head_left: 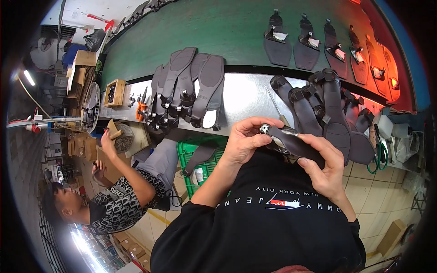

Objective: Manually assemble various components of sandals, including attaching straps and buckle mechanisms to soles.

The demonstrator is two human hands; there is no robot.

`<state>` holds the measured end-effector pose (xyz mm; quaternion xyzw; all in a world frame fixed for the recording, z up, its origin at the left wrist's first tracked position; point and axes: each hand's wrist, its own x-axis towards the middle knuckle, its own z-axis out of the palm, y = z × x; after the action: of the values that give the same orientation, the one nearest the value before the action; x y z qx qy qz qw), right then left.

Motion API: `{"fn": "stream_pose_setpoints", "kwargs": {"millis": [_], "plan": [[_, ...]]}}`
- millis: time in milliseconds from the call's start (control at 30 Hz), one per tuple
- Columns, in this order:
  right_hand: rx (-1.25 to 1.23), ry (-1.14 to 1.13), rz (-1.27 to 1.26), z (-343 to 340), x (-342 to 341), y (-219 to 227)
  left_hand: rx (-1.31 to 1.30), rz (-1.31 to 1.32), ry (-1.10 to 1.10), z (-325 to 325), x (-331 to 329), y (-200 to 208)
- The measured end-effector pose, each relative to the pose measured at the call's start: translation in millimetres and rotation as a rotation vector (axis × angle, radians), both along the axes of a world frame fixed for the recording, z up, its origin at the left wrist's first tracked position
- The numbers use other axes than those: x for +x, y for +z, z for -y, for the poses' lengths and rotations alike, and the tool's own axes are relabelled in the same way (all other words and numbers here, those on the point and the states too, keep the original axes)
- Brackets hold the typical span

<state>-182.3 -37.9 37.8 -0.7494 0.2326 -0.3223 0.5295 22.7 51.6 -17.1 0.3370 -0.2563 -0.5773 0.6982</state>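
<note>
Metal workbench runs across the top, two piles of dark sandal straps on it — one heap at its left end, another at its right. Just below the bench's front edge, left hand pinches the buckle end of a dark strap, right hand curled around its other end — buckle looks metal, I think.

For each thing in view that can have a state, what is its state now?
Left hand: shut on the strap's buckle end.
Right hand: shut on the strap.
Dark strap: held up between both hands.
Strap pile: fanned, overlapping on the bench.
Green crate: open, a strap hanging over its rim.
</note>
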Motion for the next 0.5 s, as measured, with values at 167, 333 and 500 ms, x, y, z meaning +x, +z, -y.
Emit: {"fn": "stream_pose_setpoints", "kwargs": {"millis": [167,333,500], "plan": [[0.016,0.031,-0.025,-1.0,2.6,-1.8,-0.015,0.016,-0.001,-3.0,1.1,-2.9],[0.057,0.035,-0.027,-1.9,1.7,-6.5,-0.001,0.011,0.0,-4.0,1.5,-3.1],[0.065,0.046,-0.014,-1.7,1.3,-6.7,0.025,0.032,-0.005,-4.7,2.5,-2.0]]}}
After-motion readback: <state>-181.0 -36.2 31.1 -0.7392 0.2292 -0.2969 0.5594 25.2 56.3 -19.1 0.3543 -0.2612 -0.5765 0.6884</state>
